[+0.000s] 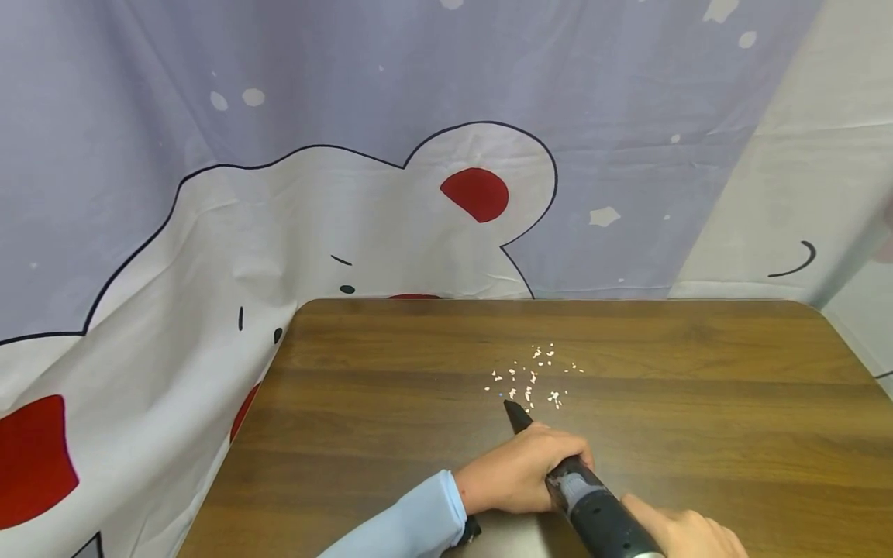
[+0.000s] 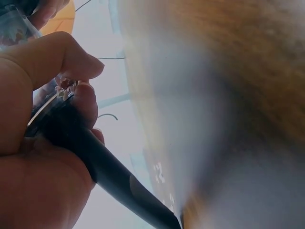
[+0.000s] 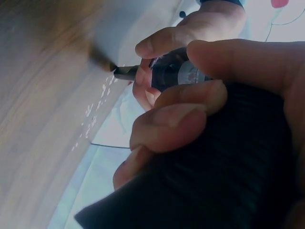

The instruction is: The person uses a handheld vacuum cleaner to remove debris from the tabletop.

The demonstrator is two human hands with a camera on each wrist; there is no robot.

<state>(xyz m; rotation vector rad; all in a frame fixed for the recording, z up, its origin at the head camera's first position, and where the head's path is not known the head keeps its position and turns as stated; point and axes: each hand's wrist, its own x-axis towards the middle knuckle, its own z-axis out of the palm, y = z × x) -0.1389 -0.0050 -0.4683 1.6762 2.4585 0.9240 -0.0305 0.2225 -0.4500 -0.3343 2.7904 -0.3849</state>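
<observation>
My left hand (image 1: pixel 516 474) grips front of handheld vacuum (image 1: pixel 601 518), seemingly to steady nozzle (image 1: pixel 518 418) beside near edge of white scraps (image 1: pixel 533 377) on worktop (image 1: pixel 732 434); my right hand (image 1: pixel 687 535) grips it nearer me.

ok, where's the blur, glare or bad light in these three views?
Head: white scraps fairly crisp, pale sheen on the tabletop below the left hand; left wrist: tabletop badly blurred at right, backdrop bright; right wrist: handheld vacuum nearly lost in dark, tabletop blurred upper left.
</observation>
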